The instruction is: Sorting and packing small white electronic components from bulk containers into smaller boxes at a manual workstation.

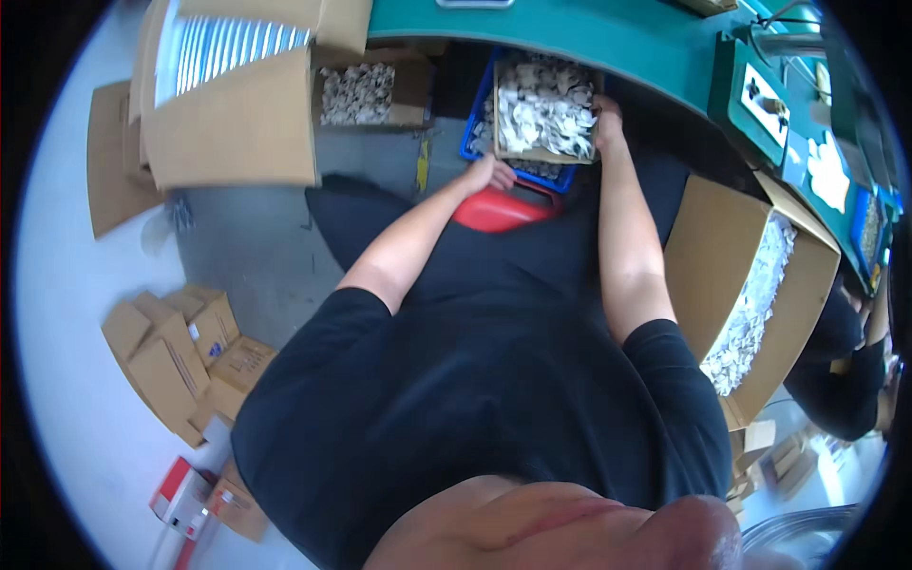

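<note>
An open cardboard box (543, 157) full of small whitish-grey pieces sits over a blue crate (465, 142) that holds more such pieces. My right hand (608, 122) grips the box by its right side, its fingers partly hidden behind the wall. At the near left corner of the box and crate is my left hand (488, 175). Its fingers are curled, and what they hold, if anything, cannot be made out. Just below the crate shows a red, rounded surface (503, 211), by my lap.
A green bench (541, 27) runs above. Left of the crate stands a cardboard box of similar pieces (357, 95), beside a large carton (233, 142). Another large carton (712, 256) of whitish pieces stands at my right. Another person (841, 370) is at the far right.
</note>
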### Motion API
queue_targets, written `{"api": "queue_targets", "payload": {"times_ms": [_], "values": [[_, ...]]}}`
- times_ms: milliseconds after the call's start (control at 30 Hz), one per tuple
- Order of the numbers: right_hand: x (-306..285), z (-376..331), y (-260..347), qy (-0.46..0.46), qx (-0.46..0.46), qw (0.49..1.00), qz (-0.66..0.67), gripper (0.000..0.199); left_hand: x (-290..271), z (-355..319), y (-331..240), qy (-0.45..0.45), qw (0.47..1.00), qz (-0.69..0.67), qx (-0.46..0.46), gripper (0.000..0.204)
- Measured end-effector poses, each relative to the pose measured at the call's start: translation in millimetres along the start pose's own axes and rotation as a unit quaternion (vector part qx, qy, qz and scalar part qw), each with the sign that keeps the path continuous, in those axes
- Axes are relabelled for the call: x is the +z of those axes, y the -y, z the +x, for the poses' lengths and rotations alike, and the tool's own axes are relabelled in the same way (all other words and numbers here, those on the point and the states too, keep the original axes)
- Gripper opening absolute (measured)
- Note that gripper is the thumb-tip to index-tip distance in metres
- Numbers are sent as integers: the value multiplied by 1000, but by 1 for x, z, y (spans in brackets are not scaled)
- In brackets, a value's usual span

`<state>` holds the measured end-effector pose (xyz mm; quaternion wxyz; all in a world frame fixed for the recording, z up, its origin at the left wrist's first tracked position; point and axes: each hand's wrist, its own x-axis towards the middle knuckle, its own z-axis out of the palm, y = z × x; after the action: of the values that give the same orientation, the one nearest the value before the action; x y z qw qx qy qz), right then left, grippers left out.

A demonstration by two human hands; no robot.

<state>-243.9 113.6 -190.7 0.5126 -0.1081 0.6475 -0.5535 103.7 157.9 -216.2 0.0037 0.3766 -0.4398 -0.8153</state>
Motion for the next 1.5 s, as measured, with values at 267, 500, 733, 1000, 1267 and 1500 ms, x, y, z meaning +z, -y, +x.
{"api": "queue_targets", "payload": {"times_ms": [267, 500, 733, 1000, 1267, 1500], "values": [[-87, 45, -75, 54, 129, 990, 29, 35, 14, -49, -30, 163, 889, 416, -106, 73], [-20, 49, -107, -116, 131, 978, 114, 39, -49, -139, 69, 164, 805, 518, -240, 59], [-26, 29, -137, -74, 112, 979, 154, 19, -24, -165, 76, 255, 765, 516, -288, 55], [43, -60, -93, -34, 246, 934, 257, 13, -70, -218, 172, 175, 768, 569, -235, 55], [18, -89, -152, -207, 153, 926, 276, 22, -44, -121, 125, 35, 845, 497, -193, 33], [-22, -112, -179, -275, 156, 898, 306, 25, -28, 43, 73, -127, 733, 652, 147, 31]]}}
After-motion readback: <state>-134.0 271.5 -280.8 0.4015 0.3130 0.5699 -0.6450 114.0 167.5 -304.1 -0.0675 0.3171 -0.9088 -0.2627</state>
